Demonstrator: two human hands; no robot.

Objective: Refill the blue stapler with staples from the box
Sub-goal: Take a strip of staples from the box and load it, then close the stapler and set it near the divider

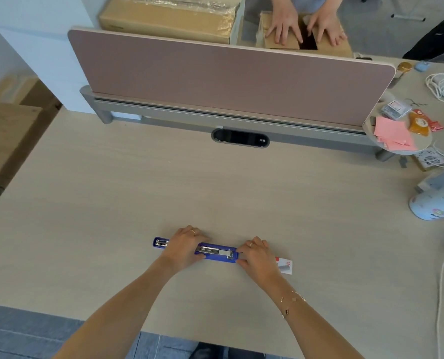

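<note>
The blue stapler (215,251) lies unfolded flat on the light wooden desk (215,193), its metal staple channel facing up. My left hand (185,246) presses over the stapler's middle, hiding the hinge part. My right hand (255,255) rests at the stapler's right end, fingertips touching it. Just right of that hand a small white and red staple box (285,265) lies on the desk, partly hidden by my wrist.
A pink divider panel (228,76) stands across the back of the desk. Beyond it another person's hands rest on a cardboard box (303,35). At the right lie pink sticky notes (393,134), white cables (443,86) and a white device (436,203).
</note>
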